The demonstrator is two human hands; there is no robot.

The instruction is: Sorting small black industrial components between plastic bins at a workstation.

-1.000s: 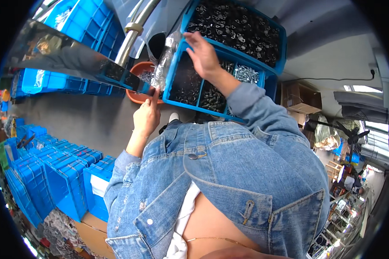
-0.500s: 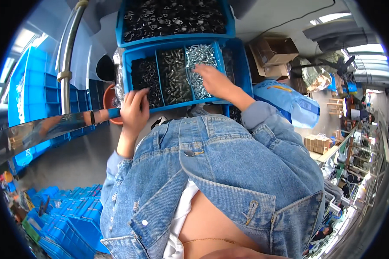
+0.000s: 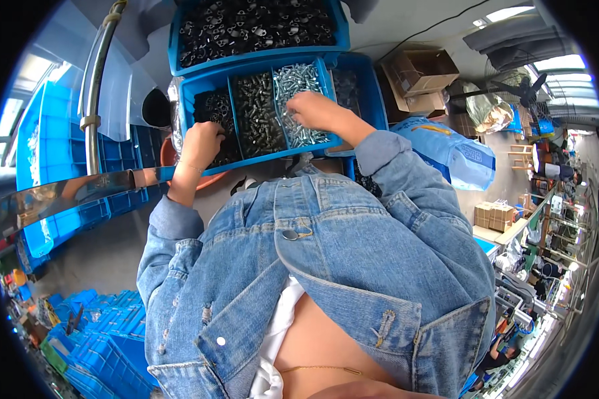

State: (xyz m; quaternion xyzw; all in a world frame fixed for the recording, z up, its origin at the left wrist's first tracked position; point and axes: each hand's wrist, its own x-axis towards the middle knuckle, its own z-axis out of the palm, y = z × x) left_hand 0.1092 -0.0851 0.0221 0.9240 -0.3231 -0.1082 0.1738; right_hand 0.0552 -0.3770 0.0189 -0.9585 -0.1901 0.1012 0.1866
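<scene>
The blue tray [image 3: 313, 147] with 4 compartments sits at 12 o'clock from the denim jacket [image 3: 326, 266]. The left hand [image 3: 203, 143] rests at its 9 o'clock end over the black parts [image 3: 213, 106], fingers curled, whether grasping cannot be told. The right hand [image 3: 316, 110] lies on the silver screws [image 3: 296, 76], fingers bent down among them, their tips hidden. Above, a second blue bin [image 3: 259, 56] of dark parts is cut off by the rim.
</scene>
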